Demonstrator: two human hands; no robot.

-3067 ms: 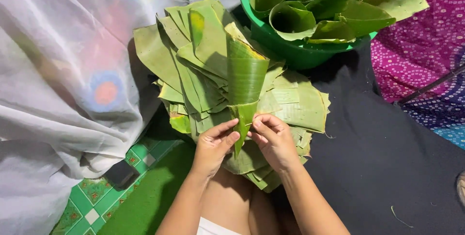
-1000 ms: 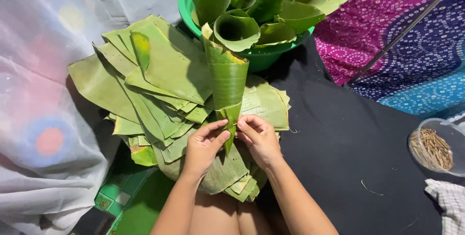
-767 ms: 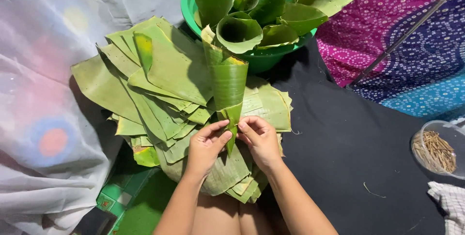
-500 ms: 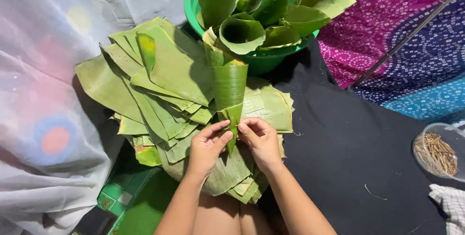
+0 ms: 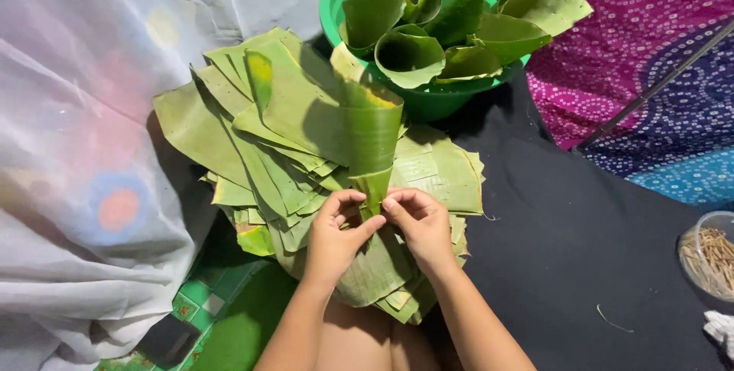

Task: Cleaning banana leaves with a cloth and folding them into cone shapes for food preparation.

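Labels, signs: none in view.
Package: clear round container (image 5: 692, 227), at the right edge, cut off by the frame, standing on the black cloth (image 5: 566, 249); transparent wall, open at the top; thin pale brown sticks (image 5: 709, 256) piled inside.
Possible screen: dark rectangle (image 5: 167, 338), bottom left, lying flat on the green patterned mat (image 5: 222, 317), just beside the hem of the white cloth (image 5: 76, 187); plain black face; screen or not, impossible to tell.
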